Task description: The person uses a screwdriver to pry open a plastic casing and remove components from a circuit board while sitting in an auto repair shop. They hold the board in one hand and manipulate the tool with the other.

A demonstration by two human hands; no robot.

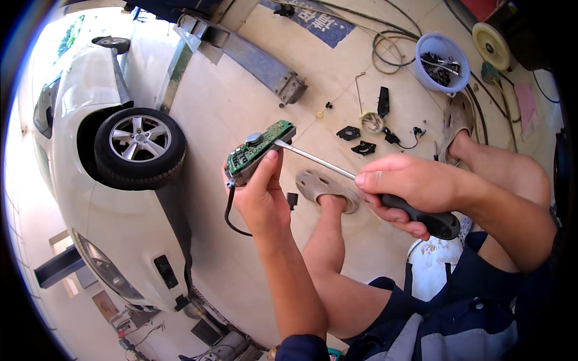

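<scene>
My left hand [263, 195] is closed around a small electronic module, with its green circuit board [260, 143] facing up and a round silver part standing on it. A black cable [227, 212] hangs from the module's lower end and curves off behind my wrist. In my right hand [406, 189] is a screwdriver with a long metal shaft [319, 161] and a black handle [442, 224]. Its tip meets the module's edge near my left thumb; whether it sits in a gap there I cannot tell.
A white car [114, 228] with its front wheel [139, 141] stands on a lift at left. On the floor ahead lie several black plastic parts [363, 148] and a clear round piece [371, 123]. A light-blue basin [442, 45] of small parts, hoses [391, 54] and a yellow reel [490, 47] are at upper right.
</scene>
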